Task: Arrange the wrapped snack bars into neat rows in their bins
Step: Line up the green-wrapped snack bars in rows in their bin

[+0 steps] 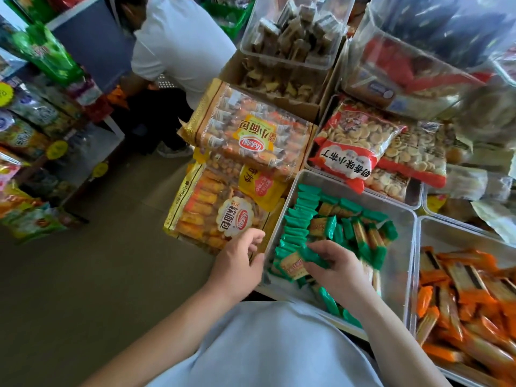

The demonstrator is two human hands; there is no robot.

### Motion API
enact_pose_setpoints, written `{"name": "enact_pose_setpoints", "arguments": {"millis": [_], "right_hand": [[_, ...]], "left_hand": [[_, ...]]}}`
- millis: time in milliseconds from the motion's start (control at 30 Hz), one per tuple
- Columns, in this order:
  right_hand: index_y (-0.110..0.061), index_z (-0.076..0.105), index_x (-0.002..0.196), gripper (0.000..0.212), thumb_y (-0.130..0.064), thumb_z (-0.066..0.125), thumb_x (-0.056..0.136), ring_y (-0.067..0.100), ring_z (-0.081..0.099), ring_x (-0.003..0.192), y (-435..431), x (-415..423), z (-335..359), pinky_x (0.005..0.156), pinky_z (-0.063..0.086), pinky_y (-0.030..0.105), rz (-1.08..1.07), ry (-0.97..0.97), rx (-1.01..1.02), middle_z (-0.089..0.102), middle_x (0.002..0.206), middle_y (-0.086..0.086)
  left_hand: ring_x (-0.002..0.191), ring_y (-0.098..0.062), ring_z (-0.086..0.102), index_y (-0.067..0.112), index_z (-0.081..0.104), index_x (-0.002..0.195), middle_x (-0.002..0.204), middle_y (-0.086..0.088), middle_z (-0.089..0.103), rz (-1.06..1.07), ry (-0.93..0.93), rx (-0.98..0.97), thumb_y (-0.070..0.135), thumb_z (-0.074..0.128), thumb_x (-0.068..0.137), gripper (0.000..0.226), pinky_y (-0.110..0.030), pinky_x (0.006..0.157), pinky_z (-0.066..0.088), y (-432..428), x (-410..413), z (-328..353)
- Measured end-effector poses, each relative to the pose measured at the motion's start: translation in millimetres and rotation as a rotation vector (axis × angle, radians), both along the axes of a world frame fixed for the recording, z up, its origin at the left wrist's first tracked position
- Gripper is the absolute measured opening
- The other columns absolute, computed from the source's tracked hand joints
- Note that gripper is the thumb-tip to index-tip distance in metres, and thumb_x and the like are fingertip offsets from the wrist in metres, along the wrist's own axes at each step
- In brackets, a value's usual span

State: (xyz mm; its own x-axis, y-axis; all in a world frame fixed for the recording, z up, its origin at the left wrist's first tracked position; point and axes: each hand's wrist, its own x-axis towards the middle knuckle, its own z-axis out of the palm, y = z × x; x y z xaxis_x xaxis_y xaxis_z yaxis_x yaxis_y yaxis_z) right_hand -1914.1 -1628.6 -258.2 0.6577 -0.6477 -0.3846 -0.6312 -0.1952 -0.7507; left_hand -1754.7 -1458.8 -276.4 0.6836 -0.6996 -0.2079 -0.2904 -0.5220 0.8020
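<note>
Right hand [332, 263] grip: fingers pinched round one green-ended, gold-centred foil-wrapped snack bar [294, 265] over the near-left corner of the clear rigid plastic bin [360, 188], probably to extend the tight row of green bars [296, 219] along the bin's left wall. Mid-bin bars lie jumbled, wrappers glossy and crinkled. Left hand [237, 258] at the bin's left rim, fingers loosely curled; cannot tell whether it holds.

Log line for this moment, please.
right hand: holds green snack bar over clear bin | left hand: at bin's left rim, grip unclear | rows: partly lined up
</note>
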Motion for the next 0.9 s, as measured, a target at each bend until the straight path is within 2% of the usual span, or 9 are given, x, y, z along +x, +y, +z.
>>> {"name": "enact_pose_setpoints", "arguments": {"millis": [67,167,200,267,433,600,667,800,900], "right_hand": [[-0.033,0.071,0.107,0.029,-0.017,0.083,0.085,0.005,0.064,0.099,8.2,8.7,-15.1,0.078,0.042,0.004,0.070,0.020,-0.029,0.067,0.108,-0.011],[-0.029,0.073,0.115,0.033,-0.025,0.085,0.084,0.019,0.062,0.099,21.8,22.0,-39.4,0.084,0.048,0.023,0.144,0.152,-0.105,0.057,0.107,-0.003],[-0.028,0.070,0.118,0.037,-0.028,0.084,0.084,0.019,0.061,0.099,24.0,23.3,-44.9,0.085,0.049,0.027,0.149,0.201,-0.110,0.056,0.107,-0.003],[-0.028,0.065,0.115,0.037,-0.027,0.084,0.084,0.015,0.060,0.094,23.9,23.2,-49.4,0.082,0.048,0.027,0.094,0.212,-0.070,0.060,0.105,-0.005],[-0.022,0.068,0.101,0.024,-0.021,0.084,0.083,0.010,0.062,0.083,16.8,22.8,-56.5,0.077,0.048,0.023,0.035,0.172,-0.035,0.066,0.092,-0.008],[-0.021,0.061,0.084,0.030,-0.032,0.088,0.078,0.017,0.062,0.072,12.1,22.6,-54.3,0.067,0.055,0.035,0.043,0.229,-0.125,0.065,0.077,-0.005],[-0.022,0.063,0.085,0.030,-0.036,0.088,0.078,0.012,0.062,0.071,8.1,20.0,-46.7,0.064,0.053,0.029,0.041,0.195,-0.141,0.065,0.076,-0.008],[-0.028,0.070,0.088,0.015,-0.035,0.083,0.084,-0.002,0.062,0.072,-9.7,-2.9,-26.0,0.059,0.043,0.012,-0.096,0.095,-0.132,0.069,0.077,-0.014],[-0.029,0.072,0.090,0.012,-0.027,0.083,0.085,-0.004,0.064,0.073,-31.3,-32.6,-15.6,0.060,0.043,0.008,-0.227,0.056,-0.092,0.071,0.080,-0.014]], "left_hand": [[0.105,-0.004,0.062,0.030,0.060,0.130,0.117,0.014,0.064,-0.002,-0.015,0.022,0.014,0.069,0.094,0.040,-0.034,0.088,0.060,1.7,2.0,-2.8],[0.106,-0.002,0.060,0.032,0.058,0.135,0.123,0.016,0.059,-0.049,-0.012,0.052,0.019,0.068,0.095,0.043,-0.031,0.088,0.060,2.3,-3.3,-1.9],[0.107,-0.001,0.059,0.033,0.056,0.136,0.125,0.017,0.056,-0.056,-0.005,0.061,0.020,0.068,0.096,0.044,-0.029,0.088,0.060,3.0,-5.4,-1.6],[0.106,0.000,0.058,0.033,0.056,0.138,0.126,0.018,0.053,-0.072,0.001,0.071,0.021,0.068,0.096,0.046,-0.028,0.088,0.059,5.4,-7.4,-1.1],[0.099,-0.001,0.061,0.033,0.060,0.132,0.118,0.018,0.056,-0.080,-0.014,0.099,0.021,0.071,0.094,0.041,-0.032,0.083,0.060,8.8,-4.0,0.5],[0.084,-0.003,0.059,0.031,0.063,0.122,0.103,0.016,0.055,-0.128,-0.059,0.123,0.023,0.072,0.093,0.031,-0.020,0.075,0.055,-0.1,-5.2,5.3],[0.083,-0.002,0.058,0.031,0.063,0.121,0.101,0.017,0.054,-0.131,-0.076,0.126,0.022,0.072,0.093,0.030,-0.018,0.074,0.054,-5.1,-4.3,7.1],[0.084,0.000,0.058,0.028,0.065,0.118,0.101,0.017,0.057,-0.189,-0.099,0.106,0.020,0.072,0.094,0.027,-0.007,0.071,0.047,-22.7,-3.7,10.8],[0.088,-0.002,0.062,0.026,0.067,0.118,0.109,0.015,0.061,-0.290,-0.058,0.123,0.024,0.070,0.095,0.023,-0.023,0.081,0.056,-43.7,-9.8,10.7]]}}
